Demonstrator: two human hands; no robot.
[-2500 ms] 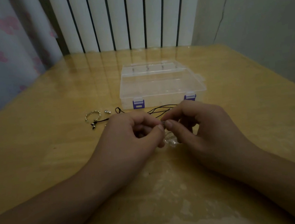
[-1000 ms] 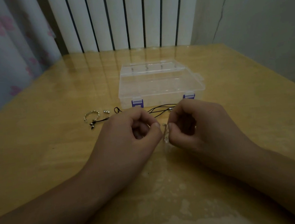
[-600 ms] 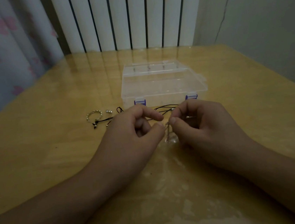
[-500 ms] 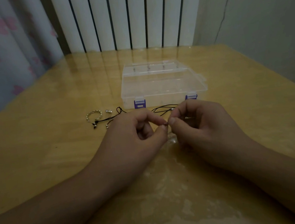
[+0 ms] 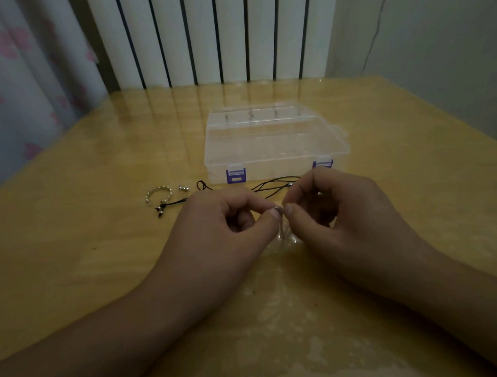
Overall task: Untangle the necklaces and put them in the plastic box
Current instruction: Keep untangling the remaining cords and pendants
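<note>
My left hand (image 5: 223, 222) and my right hand (image 5: 339, 209) meet at the table's middle, thumbs and forefingers pinching a small silvery necklace piece (image 5: 278, 208) between them. A thin pale strand hangs below the fingertips to the table. Black cord necklaces (image 5: 274, 183) lie just beyond my hands and run left to a dark pendant (image 5: 160, 211). A clear plastic box (image 5: 273, 142) with purple latches stands closed behind the cords.
A silver ring-shaped bracelet (image 5: 158, 194) and a small silver bead piece (image 5: 183, 188) lie left of the box. The wooden table (image 5: 95, 267) has a glossy cover. A radiator, a curtain at left and a wall at right stand behind.
My fingertips parted about a second ago and have come back together on the silvery piece. The cords, bracelet and box have not moved.
</note>
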